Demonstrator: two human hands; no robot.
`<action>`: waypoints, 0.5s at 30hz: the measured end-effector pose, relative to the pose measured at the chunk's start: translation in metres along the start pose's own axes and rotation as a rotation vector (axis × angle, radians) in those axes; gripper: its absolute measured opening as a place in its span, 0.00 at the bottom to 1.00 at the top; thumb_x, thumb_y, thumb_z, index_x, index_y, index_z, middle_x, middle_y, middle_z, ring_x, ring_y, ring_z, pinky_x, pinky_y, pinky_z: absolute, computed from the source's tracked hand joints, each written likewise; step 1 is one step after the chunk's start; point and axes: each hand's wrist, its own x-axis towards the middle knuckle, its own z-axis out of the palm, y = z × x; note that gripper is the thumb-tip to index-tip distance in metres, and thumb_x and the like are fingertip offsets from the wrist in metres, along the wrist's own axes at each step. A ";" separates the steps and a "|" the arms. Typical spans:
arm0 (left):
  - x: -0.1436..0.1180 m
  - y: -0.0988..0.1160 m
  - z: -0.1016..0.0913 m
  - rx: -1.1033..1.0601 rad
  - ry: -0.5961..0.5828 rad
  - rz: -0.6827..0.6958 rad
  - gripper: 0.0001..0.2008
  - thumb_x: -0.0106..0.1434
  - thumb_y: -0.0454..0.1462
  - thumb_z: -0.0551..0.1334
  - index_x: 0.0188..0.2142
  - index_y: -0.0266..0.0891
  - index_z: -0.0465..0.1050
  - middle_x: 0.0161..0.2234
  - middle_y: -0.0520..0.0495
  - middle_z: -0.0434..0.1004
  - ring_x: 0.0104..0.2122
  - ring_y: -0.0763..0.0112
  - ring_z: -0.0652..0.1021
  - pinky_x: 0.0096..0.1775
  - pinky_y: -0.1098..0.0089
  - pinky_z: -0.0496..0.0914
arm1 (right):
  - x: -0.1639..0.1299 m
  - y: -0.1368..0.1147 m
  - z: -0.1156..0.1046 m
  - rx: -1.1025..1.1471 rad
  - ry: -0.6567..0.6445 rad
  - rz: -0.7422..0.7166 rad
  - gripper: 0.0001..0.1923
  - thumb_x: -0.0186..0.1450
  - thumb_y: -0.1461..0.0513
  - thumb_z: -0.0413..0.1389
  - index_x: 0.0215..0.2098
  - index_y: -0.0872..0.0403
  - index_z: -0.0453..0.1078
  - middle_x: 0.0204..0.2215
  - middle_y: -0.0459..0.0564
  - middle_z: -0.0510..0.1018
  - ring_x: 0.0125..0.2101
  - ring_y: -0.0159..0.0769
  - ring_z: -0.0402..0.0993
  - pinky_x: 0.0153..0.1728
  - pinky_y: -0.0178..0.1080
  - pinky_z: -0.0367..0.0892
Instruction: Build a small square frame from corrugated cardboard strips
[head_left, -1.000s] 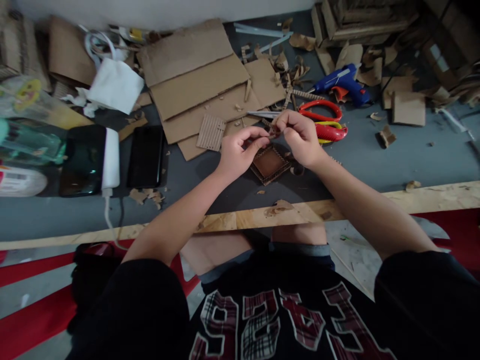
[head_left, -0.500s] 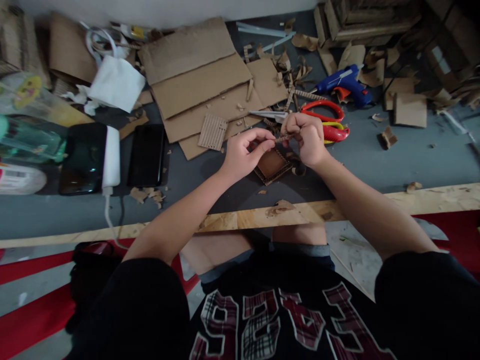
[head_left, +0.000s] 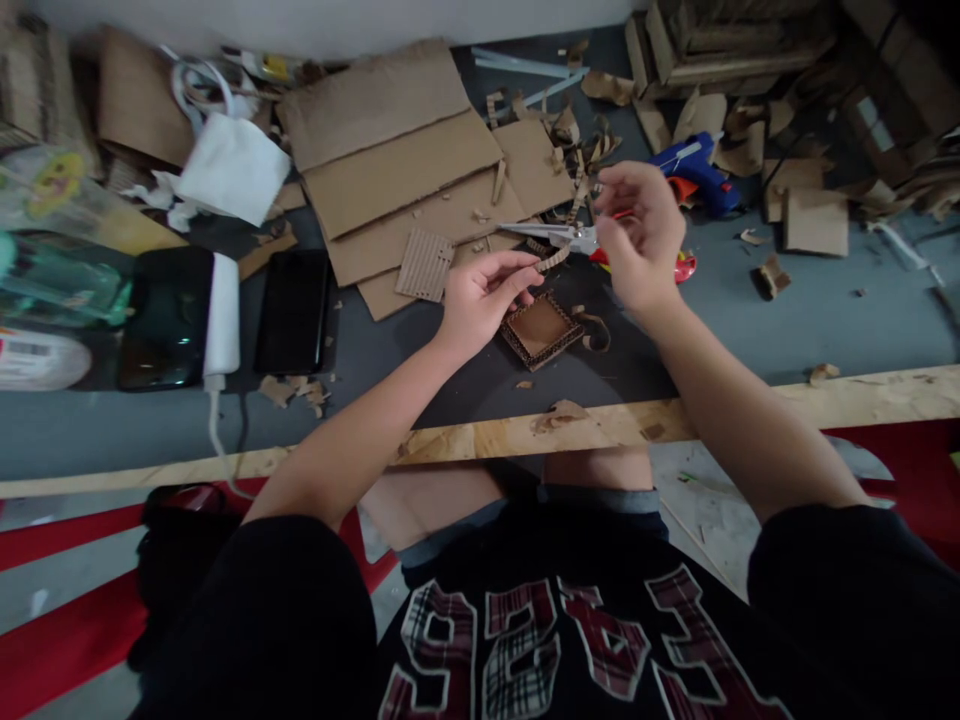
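One cardboard strip [head_left: 553,261] pinched in left hand [head_left: 480,300].

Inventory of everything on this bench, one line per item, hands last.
cardboard strip: 1, brown, pinched in left hand
cardboard frame: 1, brown, square, below hands
scissors: 1, red handles, under right hand
glue gun: 1, blue, upper right
cardboard sheets: several, brown, top centre
phones: 2, black, left
charger: 1, white, between phones
table: 1, grey, wooden front edge
left hand: holds strip
right hand: over scissors, grip unclear
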 end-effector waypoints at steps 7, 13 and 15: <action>0.003 0.000 -0.005 -0.067 0.028 0.000 0.21 0.55 0.53 0.71 0.39 0.40 0.80 0.27 0.53 0.83 0.22 0.80 0.80 0.22 0.81 0.70 | -0.010 -0.012 0.005 -0.126 -0.365 -0.259 0.22 0.68 0.45 0.54 0.49 0.50 0.75 0.41 0.54 0.81 0.45 0.45 0.78 0.51 0.52 0.73; 0.002 0.002 -0.004 -0.016 -0.008 0.010 0.20 0.56 0.52 0.71 0.42 0.42 0.80 0.34 0.50 0.85 0.27 0.77 0.83 0.24 0.80 0.73 | -0.009 -0.008 0.006 -0.159 -0.332 -0.218 0.16 0.68 0.50 0.55 0.44 0.49 0.78 0.36 0.53 0.81 0.41 0.44 0.79 0.47 0.51 0.74; 0.002 0.001 -0.005 0.007 -0.014 0.032 0.20 0.58 0.52 0.70 0.43 0.42 0.79 0.37 0.50 0.85 0.28 0.75 0.83 0.25 0.79 0.74 | -0.009 -0.009 0.006 -0.153 -0.306 -0.227 0.15 0.68 0.50 0.56 0.43 0.50 0.78 0.37 0.53 0.82 0.40 0.43 0.79 0.46 0.50 0.75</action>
